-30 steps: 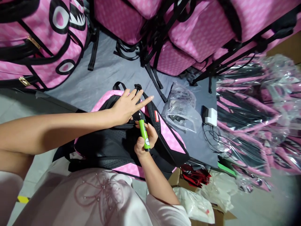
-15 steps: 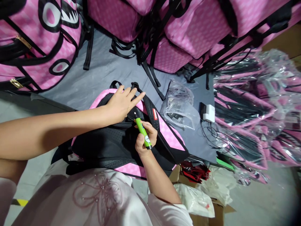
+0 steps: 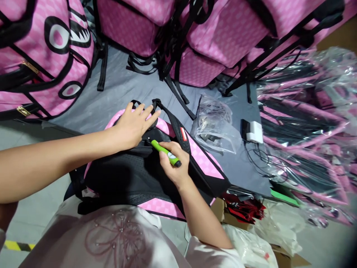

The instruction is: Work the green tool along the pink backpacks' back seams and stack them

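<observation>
Head view. A black-and-pink backpack [image 3: 111,176] lies back panel up at the centre of the frame, partly over the grey table [image 3: 111,76]. The left hand [image 3: 131,126], its fingers spread and holding nothing, rests on the backpack's upper part, left of centre. The right hand [image 3: 176,159], just right of centre, is clamped around a green marker [image 3: 161,149], tip slanted toward the upper left; whether the tip touches the fabric cannot be told. A red label [image 3: 183,134] shows on the strap near the right hand. Right of the backpack lie a clear plastic bag [image 3: 214,130] and a white adapter [image 3: 256,132]. Upper left: a pink backpack with eye motifs [image 3: 60,63]. Right edge: plastic-wrapped pink-and-black bags [image 3: 298,124].
</observation>
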Tool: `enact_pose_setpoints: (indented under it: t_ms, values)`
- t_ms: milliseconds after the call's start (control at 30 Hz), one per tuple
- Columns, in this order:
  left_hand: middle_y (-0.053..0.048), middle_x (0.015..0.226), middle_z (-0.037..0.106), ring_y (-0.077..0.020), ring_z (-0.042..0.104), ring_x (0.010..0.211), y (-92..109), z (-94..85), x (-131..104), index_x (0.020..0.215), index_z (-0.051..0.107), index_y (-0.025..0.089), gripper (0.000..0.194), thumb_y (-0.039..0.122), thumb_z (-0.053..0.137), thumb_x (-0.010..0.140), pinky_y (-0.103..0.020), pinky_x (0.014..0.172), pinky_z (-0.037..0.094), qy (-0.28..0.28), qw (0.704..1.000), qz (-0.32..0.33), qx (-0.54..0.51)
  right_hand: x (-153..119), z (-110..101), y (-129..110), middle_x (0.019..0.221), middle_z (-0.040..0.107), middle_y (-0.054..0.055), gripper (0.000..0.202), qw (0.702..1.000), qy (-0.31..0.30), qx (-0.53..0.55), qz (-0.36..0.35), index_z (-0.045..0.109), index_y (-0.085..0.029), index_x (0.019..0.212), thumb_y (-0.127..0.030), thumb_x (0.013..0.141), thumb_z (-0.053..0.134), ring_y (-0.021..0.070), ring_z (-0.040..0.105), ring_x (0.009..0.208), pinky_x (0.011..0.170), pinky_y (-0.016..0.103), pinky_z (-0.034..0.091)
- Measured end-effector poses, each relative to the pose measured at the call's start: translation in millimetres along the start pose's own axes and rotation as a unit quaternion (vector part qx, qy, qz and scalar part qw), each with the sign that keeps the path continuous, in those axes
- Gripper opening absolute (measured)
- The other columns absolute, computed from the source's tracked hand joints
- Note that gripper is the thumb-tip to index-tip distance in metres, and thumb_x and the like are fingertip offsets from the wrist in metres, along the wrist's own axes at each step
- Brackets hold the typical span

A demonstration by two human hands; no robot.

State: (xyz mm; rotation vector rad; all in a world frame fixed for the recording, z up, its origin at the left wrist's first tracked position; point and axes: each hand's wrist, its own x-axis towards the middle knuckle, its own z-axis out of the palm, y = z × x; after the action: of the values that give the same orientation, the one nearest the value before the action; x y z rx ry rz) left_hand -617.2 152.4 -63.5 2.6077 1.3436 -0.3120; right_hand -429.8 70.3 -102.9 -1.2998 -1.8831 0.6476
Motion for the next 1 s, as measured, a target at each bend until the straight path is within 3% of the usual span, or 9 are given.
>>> enact_pose_setpoints:
  t_ms: [100, 167, 333, 533, 733, 1000]
  values:
    - [-0.017, 0.166, 0.023, -0.0347, 0.034, 0.145, -0.5, 2.6, -2.4, 0.161, 0.017, 0.013, 0.091, 0.029, 0.065, 0.085, -0.049, 0.113, 0.033, 0.016, 1.0, -0.01, -0.007, 27.8, -11.3, -3.4, 0.095, 0.076, 0.006, 0.014, 0.993, -0.098, 0.042, 0.041, 0.073, -0.019, 0.097, -0.026, 0.09, 0.062, 0.0193, 0.072, 0.088, 0.083, 0.033, 0.056]
    - [-0.017, 0.165, 0.026, -0.0339, 0.036, 0.143, 0.5, 5.4, -4.5, 0.16, 0.019, 0.012, 0.088, 0.028, 0.064, 0.086, -0.047, 0.111, 0.035, 0.025, 0.999, -0.017, -0.01, 44.8, -17.1, -4.4, 0.096, 0.075, 0.007, 0.015, 0.984, -0.167, 0.051, 0.027, 0.074, -0.018, 0.098, -0.025, 0.089, 0.065, 0.0185, 0.07, 0.089, 0.084, 0.032, 0.055]
    - [-0.017, 0.166, 0.024, -0.036, 0.027, 0.148, 4.9, 13.9, -10.1, 0.158, 0.025, 0.015, 0.085, 0.026, 0.066, 0.084, -0.056, 0.115, 0.027, 0.066, 0.994, -0.086, -0.026, 64.5, -29.6, -6.3, 0.101, 0.076, 0.007, 0.018, 0.955, -0.296, 0.017, 0.025, 0.075, -0.017, 0.103, -0.018, 0.089, 0.064, 0.0188, 0.071, 0.095, 0.09, 0.032, 0.055]
    - [-0.016, 0.167, 0.021, -0.0351, 0.033, 0.143, 3.4, 16.1, -10.3, 0.159, 0.025, 0.016, 0.08, 0.023, 0.061, 0.087, -0.053, 0.107, 0.036, 0.05, 0.993, -0.096, -0.048, 62.2, -22.9, -10.7, 0.108, 0.078, 0.006, 0.021, 0.957, -0.288, 0.013, 0.032, 0.075, -0.018, 0.105, -0.017, 0.087, 0.064, 0.0203, 0.073, 0.099, 0.092, 0.032, 0.057]
    - [-0.016, 0.168, 0.02, -0.0351, 0.032, 0.144, 1.2, 18.7, -10.5, 0.159, 0.025, 0.017, 0.077, 0.024, 0.059, 0.09, -0.052, 0.107, 0.034, 0.06, 0.993, -0.087, -0.057, 65.1, -20.1, -21.6, 0.105, 0.079, 0.005, 0.022, 0.954, -0.297, -0.026, 0.044, 0.076, -0.02, 0.104, -0.013, 0.086, 0.064, 0.0215, 0.075, 0.095, 0.088, 0.033, 0.06]
    - [-0.015, 0.168, 0.021, -0.0354, 0.032, 0.144, 1.1, 19.8, -9.2, 0.159, 0.024, 0.015, 0.075, 0.022, 0.054, 0.091, -0.052, 0.107, 0.035, 0.054, 0.993, -0.091, -0.054, 69.0, -21.0, -20.4, 0.113, 0.077, 0.006, 0.033, 0.946, -0.325, -0.006, 0.017, 0.076, -0.018, 0.106, -0.004, 0.081, 0.059, 0.02, 0.072, 0.108, 0.099, 0.033, 0.056]
